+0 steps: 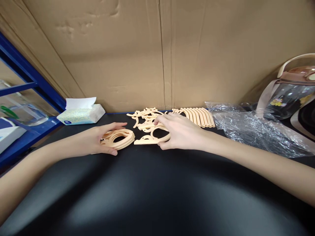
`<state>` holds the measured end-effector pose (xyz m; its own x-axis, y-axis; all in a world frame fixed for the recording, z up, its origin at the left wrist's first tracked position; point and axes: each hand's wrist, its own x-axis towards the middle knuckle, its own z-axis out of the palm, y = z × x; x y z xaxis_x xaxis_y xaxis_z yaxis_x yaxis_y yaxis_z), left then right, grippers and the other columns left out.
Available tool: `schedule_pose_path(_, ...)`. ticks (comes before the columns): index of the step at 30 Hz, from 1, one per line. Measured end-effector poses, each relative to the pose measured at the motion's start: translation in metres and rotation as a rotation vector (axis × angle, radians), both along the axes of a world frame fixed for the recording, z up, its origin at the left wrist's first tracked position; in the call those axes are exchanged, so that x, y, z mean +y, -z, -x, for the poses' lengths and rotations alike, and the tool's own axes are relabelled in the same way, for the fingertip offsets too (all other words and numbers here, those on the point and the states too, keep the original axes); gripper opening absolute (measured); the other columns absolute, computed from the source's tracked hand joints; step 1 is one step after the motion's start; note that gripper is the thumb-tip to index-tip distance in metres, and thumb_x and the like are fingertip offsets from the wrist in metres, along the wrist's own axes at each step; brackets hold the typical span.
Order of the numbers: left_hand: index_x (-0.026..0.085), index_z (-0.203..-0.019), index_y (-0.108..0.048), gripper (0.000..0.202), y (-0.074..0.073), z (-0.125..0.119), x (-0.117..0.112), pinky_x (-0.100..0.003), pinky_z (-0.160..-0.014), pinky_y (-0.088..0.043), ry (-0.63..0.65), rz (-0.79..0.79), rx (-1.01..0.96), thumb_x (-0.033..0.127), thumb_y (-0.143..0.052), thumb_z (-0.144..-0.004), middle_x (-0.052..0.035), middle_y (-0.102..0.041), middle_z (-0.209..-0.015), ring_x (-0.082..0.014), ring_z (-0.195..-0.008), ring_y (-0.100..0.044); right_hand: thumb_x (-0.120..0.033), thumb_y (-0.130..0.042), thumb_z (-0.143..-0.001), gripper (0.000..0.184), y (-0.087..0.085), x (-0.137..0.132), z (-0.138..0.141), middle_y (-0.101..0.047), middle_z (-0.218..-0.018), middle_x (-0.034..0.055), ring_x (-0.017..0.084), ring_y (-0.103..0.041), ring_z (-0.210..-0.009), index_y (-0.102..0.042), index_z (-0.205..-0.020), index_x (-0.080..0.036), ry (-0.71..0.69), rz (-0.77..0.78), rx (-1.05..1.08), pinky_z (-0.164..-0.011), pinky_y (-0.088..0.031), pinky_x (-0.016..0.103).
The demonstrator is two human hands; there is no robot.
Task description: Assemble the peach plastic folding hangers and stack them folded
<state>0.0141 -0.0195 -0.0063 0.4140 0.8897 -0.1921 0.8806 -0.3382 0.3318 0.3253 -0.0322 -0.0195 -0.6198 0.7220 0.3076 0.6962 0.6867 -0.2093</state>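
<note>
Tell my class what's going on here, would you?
At a black table, a person's left hand curls around a stack of beige pieces; the right hand curves around a looped piece beside it. Behind lie a loose heap and a neat row of similar pieces. Plastic wrap lies to the right.

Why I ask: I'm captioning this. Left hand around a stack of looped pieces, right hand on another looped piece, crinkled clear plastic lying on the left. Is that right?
One slip: the crinkled clear plastic lies on the right, as the head view shows. The left hand is around the stack of looped pieces and the right hand is on another looped piece.
</note>
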Motion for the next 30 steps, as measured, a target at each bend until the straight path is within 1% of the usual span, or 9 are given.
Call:
schedule_pose_path(5, 0.039, -0.15, -0.03, 0.096, 0.002, 0.002, 0.001, -0.044, -0.108, -0.043, 0.013, 0.028, -0.015, 0.061, -0.073, -0.067, -0.0019, -0.047, -0.15, -0.0366, -0.133, -0.047, -0.032, -0.069, -0.07, 0.05, 0.0, 0.001, 0.0, -0.067, -0.105, 0.0111, 0.028, -0.059, -0.098, -0.06, -0.115, -0.015, 0.011, 0.002, 0.001, -0.08, -0.044, 0.035)
schedule_pose_path(10, 0.039, -0.151, -0.027, 0.098, 0.0, 0.001, 0.0, -0.043, -0.105, -0.046, 0.021, 0.024, 0.001, 0.059, -0.074, -0.067, -0.0009, -0.05, -0.147, -0.0368, -0.129, -0.051, -0.032, -0.068, -0.07, 0.049, 0.001, 0.002, -0.001, -0.067, -0.105, 0.0103, 0.028, -0.059, -0.097, -0.06, -0.115, -0.014, 0.0, -0.011, 0.018, -0.079, -0.044, 0.035)
schedule_pose_path(14, 0.038, -0.153, -0.022, 0.097, 0.0, 0.0, -0.001, -0.043, -0.102, -0.048, 0.016, 0.021, 0.06, 0.061, -0.068, -0.072, -0.0033, -0.054, -0.143, -0.0356, -0.123, -0.056, -0.032, -0.068, -0.071, 0.048, 0.0, 0.002, -0.001, -0.067, -0.107, 0.0099, 0.028, -0.059, -0.099, -0.059, -0.115, -0.014, 0.0, 0.003, 0.011, -0.078, -0.043, 0.034)
schedule_pose_path(18, 0.034, -0.153, -0.026, 0.096, 0.0, -0.003, -0.001, -0.042, -0.1, -0.049, 0.008, 0.007, 0.066, 0.063, -0.067, -0.07, -0.0032, -0.058, -0.138, -0.0349, -0.116, -0.06, -0.032, -0.069, -0.071, 0.047, -0.001, 0.002, -0.002, -0.067, -0.107, 0.0099, 0.027, -0.059, -0.098, -0.059, -0.113, -0.015, 0.005, 0.022, 0.005, -0.075, -0.043, 0.033)
schedule_pose_path(21, 0.032, -0.152, -0.029, 0.096, 0.0, -0.004, -0.001, -0.041, -0.101, -0.047, -0.007, -0.001, 0.065, 0.063, -0.067, -0.07, -0.0033, -0.058, -0.139, -0.0354, -0.117, -0.059, -0.031, -0.069, -0.071, 0.046, -0.002, 0.003, -0.002, -0.067, -0.107, 0.0096, 0.027, -0.058, -0.099, -0.059, -0.112, -0.014, -0.001, 0.028, 0.01, -0.076, -0.043, 0.032)
schedule_pose_path(23, 0.033, -0.153, -0.028, 0.096, 0.0, -0.002, 0.0, -0.041, -0.102, -0.047, -0.005, 0.012, 0.061, 0.062, -0.068, -0.07, -0.0035, -0.057, -0.14, -0.0355, -0.119, -0.058, -0.029, -0.069, -0.07, 0.046, -0.002, 0.003, -0.003, -0.067, -0.107, 0.0098, 0.027, -0.059, -0.098, -0.058, -0.113, -0.014, -0.002, 0.033, 0.012, -0.076, -0.043, 0.032)
schedule_pose_path(25, 0.034, -0.154, -0.022, 0.103, 0.0, 0.0, 0.0, -0.042, -0.105, -0.045, -0.003, 0.031, 0.043, 0.062, -0.071, -0.068, -0.0034, -0.052, -0.145, -0.0365, -0.124, -0.055, -0.029, -0.068, -0.07, 0.047, -0.002, 0.004, -0.003, -0.067, -0.107, 0.0098, 0.027, -0.059, -0.099, -0.058, -0.113, -0.014, -0.006, 0.036, 0.02, -0.077, -0.043, 0.033)
schedule_pose_path(27, 0.036, -0.155, -0.014, 0.111, -0.001, -0.001, -0.002, -0.044, -0.107, -0.044, -0.008, 0.012, 0.008, 0.063, -0.073, -0.066, -0.0026, -0.043, -0.153, -0.0388, -0.13, -0.049, -0.03, -0.068, -0.071, 0.047, -0.001, 0.004, -0.003, -0.067, -0.109, 0.0093, 0.027, -0.059, -0.1, -0.058, -0.114, -0.016, -0.019, 0.031, 0.039, -0.078, -0.043, 0.034)
schedule_pose_path(30, 0.037, -0.155, -0.013, 0.112, -0.006, -0.017, -0.011, -0.047, -0.112, -0.038, 0.022, -0.162, -0.05, 0.068, -0.072, -0.066, -0.0008, -0.03, -0.159, -0.0411, -0.139, -0.037, -0.03, -0.069, -0.071, 0.045, -0.001, 0.001, -0.001, -0.067, -0.11, 0.008, 0.027, -0.059, -0.1, -0.057, -0.113, -0.018, -0.075, 0.002, 0.071, -0.081, -0.044, 0.035)
